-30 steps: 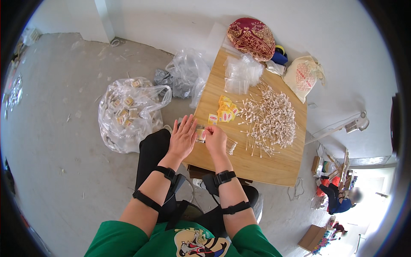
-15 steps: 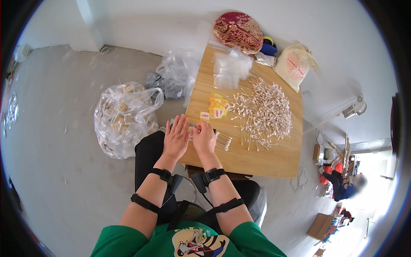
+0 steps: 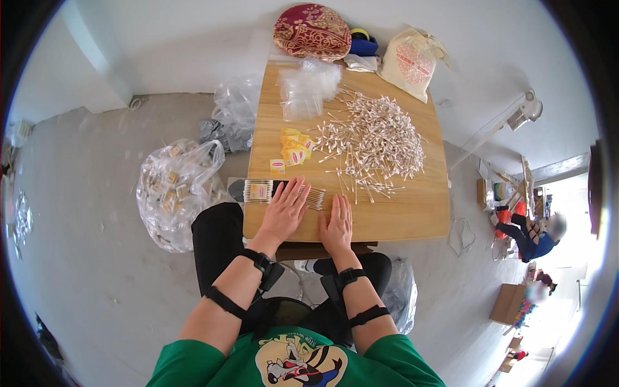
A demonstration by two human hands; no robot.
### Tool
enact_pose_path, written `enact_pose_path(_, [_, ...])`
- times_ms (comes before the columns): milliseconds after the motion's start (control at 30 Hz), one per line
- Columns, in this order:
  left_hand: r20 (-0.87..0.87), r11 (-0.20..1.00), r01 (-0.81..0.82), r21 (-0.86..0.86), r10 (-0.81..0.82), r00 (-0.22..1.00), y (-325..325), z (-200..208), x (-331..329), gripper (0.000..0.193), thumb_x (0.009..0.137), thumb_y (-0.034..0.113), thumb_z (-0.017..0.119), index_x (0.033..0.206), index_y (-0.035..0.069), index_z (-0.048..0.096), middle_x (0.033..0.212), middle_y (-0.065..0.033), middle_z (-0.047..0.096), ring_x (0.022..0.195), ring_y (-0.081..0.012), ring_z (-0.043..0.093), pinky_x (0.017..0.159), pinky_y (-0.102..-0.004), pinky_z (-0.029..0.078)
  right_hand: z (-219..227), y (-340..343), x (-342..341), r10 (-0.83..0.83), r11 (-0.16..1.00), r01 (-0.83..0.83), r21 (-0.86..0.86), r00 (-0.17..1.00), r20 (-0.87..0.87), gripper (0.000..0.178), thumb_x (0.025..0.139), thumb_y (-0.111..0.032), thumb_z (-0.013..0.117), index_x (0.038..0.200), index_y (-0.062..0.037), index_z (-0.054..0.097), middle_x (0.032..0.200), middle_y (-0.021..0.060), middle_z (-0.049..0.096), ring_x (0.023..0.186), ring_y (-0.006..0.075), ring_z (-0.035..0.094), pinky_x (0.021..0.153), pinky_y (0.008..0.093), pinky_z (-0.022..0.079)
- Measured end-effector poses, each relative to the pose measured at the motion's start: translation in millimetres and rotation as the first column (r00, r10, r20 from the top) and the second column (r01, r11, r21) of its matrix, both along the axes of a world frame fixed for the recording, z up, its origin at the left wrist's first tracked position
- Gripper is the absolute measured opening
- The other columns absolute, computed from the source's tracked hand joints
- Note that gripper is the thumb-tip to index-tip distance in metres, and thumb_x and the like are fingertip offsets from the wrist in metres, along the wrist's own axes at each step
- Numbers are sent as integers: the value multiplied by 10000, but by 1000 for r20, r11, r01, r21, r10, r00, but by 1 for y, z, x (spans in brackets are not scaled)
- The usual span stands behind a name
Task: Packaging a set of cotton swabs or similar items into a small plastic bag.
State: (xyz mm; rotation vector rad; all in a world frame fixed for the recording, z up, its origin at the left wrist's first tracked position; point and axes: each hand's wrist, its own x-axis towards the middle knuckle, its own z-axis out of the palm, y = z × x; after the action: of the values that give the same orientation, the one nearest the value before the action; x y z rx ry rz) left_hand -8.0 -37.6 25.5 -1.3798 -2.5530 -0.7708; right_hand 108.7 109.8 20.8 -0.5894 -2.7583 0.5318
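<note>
Pale-wood table (image 3: 400,213) — white cotton swabs (image 3: 374,138), yellow-red labels (image 3: 295,153), red-gold patterned cushion (image 3: 312,31).

Clear flat packet of cotton swabs (image 3: 278,192) with yellow-red label, lying on table edge

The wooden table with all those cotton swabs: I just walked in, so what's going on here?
A seated person presses both hands flat on the wooden table. The left hand lies on a clear packet of swabs; the right hand rests beside it. A loose swab pile, small yellow labels and empty clear bags lie beyond.
</note>
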Motion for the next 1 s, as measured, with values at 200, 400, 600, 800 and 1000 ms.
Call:
enact_pose_path(200, [-21,995,-68,-74,67,998,26,-25,5,569,959,299,567,1467,92,417,1564,-134,321,1440,-292,323,1173,-456,271,-4,-1,-6,41,993,-49,107,996,74,661,922,-257,577,1477,12,337,1522,202,369,1446,351,301,1192,488,224])
enact_pose_path(400, [102,990,-79,-116,91,991,35,-22,21,585,987,345,498,1489,73,372,1576,-154,291,1460,-302,282,1179,-480,245,-6,2,-9,110,978,-124,169,990,90,585,951,-268,517,1463,-13,395,1514,173,406,1442,320,328,1188,498,221])
enact_pose_path(600, [151,975,-151,-162,176,973,36,-27,29,562,1007,361,436,1482,62,396,1586,-133,287,1469,-271,272,1194,-454,212,-3,13,-14,174,965,-186,184,982,78,580,949,-278,518,1453,-12,411,1501,159,430,1430,303,350,1184,497,226])
enact_pose_path(800, [84,979,-126,-163,141,986,22,-26,13,566,1005,331,447,1500,70,362,1576,-86,324,1464,-225,288,1197,-447,212,0,16,-13,194,966,-200,165,980,51,608,934,-291,543,1454,-8,408,1501,155,431,1425,299,357,1184,502,225])
enact_pose_path(1000, [11,969,-102,-226,107,994,20,-23,16,552,998,313,459,1498,95,374,1578,-75,319,1468,-207,277,1201,-439,203,7,12,-14,193,962,-203,181,979,72,571,937,-252,528,1441,-4,427,1485,157,450,1413,300,376,1185,488,231])
